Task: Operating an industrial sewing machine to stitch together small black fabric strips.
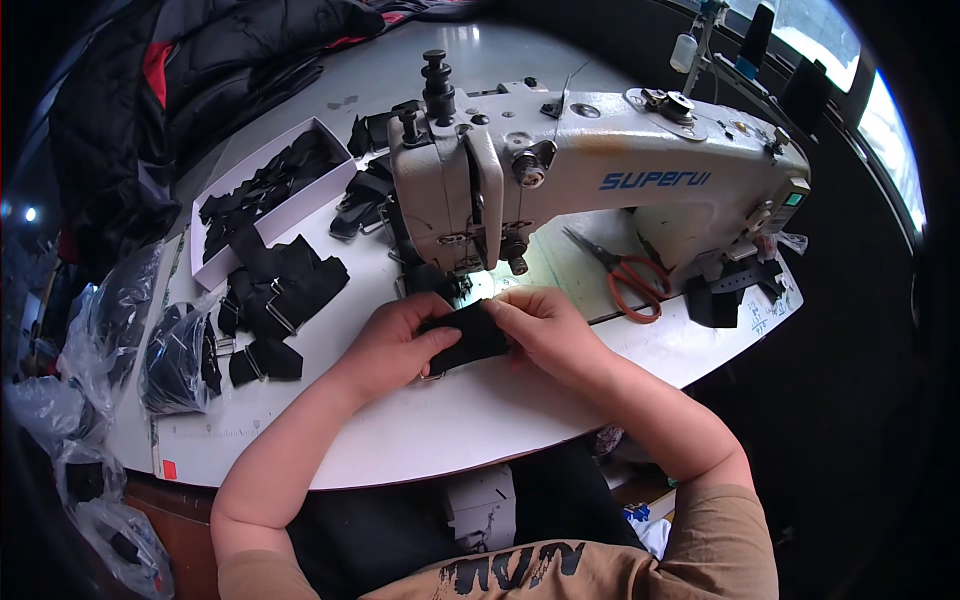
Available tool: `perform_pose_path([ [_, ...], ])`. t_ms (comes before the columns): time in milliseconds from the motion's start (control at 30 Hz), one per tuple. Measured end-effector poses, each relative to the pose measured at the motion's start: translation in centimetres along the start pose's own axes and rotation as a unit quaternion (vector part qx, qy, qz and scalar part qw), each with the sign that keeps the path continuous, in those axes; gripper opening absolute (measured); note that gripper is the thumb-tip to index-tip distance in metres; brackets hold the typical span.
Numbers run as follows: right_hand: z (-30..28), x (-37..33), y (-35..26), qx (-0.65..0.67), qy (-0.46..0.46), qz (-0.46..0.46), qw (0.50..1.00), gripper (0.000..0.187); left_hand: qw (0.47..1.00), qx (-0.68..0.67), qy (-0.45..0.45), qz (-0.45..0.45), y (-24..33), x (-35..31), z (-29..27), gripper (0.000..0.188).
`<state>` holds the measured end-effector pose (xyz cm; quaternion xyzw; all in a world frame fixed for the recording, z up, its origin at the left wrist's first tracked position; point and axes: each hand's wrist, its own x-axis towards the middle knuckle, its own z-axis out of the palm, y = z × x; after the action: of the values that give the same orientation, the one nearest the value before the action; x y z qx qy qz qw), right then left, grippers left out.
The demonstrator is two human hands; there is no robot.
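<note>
Nearest my camera is a brown shirt [612, 580], dark brush-like lettering [515, 570] across its front. Beyond it I see both hands close together, clamped on one black strap [470, 340]: the left hand [402, 340] presses it under the thumb, fingers curled; the right hand [548, 328] pinches its right end. The strap is at the white table [400, 440], just before the sewing machine [590, 150]. Blue lettering [655, 181] marks the machine's arm; small handwriting [765, 325] shows near the table's right edge.
</note>
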<state>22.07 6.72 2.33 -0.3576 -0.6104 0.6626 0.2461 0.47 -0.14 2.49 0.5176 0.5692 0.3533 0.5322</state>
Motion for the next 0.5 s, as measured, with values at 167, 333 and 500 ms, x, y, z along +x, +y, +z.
perform_pose_path([
  [167, 0.27, 0.06, 0.23, -0.063, 0.056, -0.049, 0.995, 0.033, 0.999, 0.03, 0.027, 0.023, 0.57, -0.3, 0.33, 0.018],
  [333, 0.46, 0.17, 0.38, -0.042, 0.07, -0.051, 0.995, 0.033, 0.998, 0.037, 0.054, 0.01, 0.59, -0.19, 0.33, 0.02],
  [500, 0.62, 0.2, 0.31, -0.068, 0.068, -0.029, 0.995, 0.026, 0.997, 0.056, 0.062, 0.002, 0.62, -0.25, 0.07, 0.019],
])
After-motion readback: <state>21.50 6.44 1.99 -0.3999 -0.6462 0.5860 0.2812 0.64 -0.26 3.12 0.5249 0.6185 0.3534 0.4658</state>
